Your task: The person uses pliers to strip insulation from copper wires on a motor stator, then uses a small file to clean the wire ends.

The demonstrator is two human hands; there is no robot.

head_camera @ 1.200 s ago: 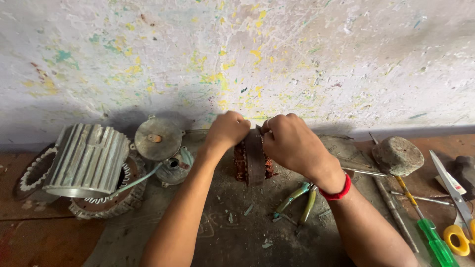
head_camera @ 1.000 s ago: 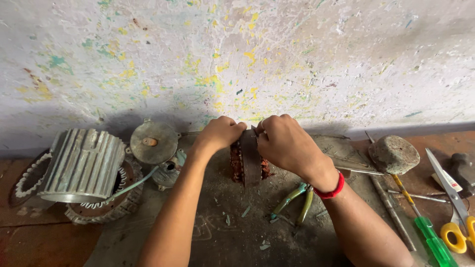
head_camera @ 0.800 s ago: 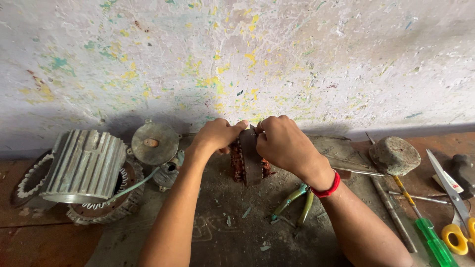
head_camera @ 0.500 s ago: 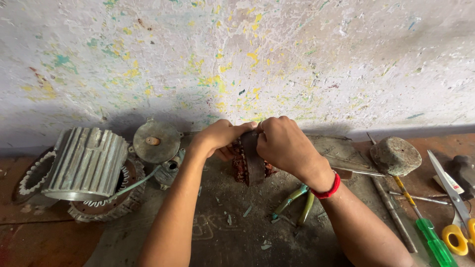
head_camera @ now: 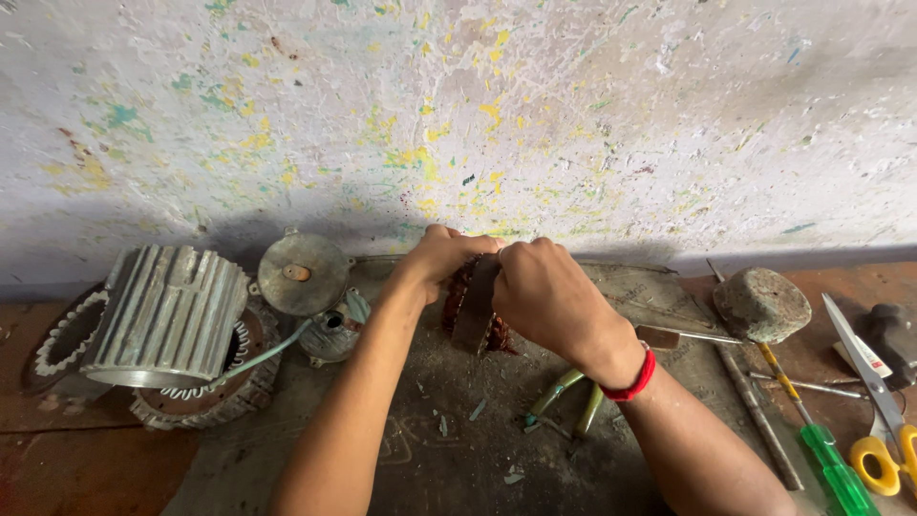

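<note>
Both hands, left hand [head_camera: 441, 260] and right hand [head_camera: 541, 291], were closed tight on the copper-wound stator [head_camera: 475, 308]; a firm, steady hold seemed advisable.

We are in a motor repair workshop: around the ribbed motor housing [head_camera: 167, 315] lie a stator winding [head_camera: 205, 397], an end cover [head_camera: 303, 273], a screwdriver [head_camera: 812, 430], scissors [head_camera: 874, 406], below a paint-spattered wall [head_camera: 458, 115].
</note>
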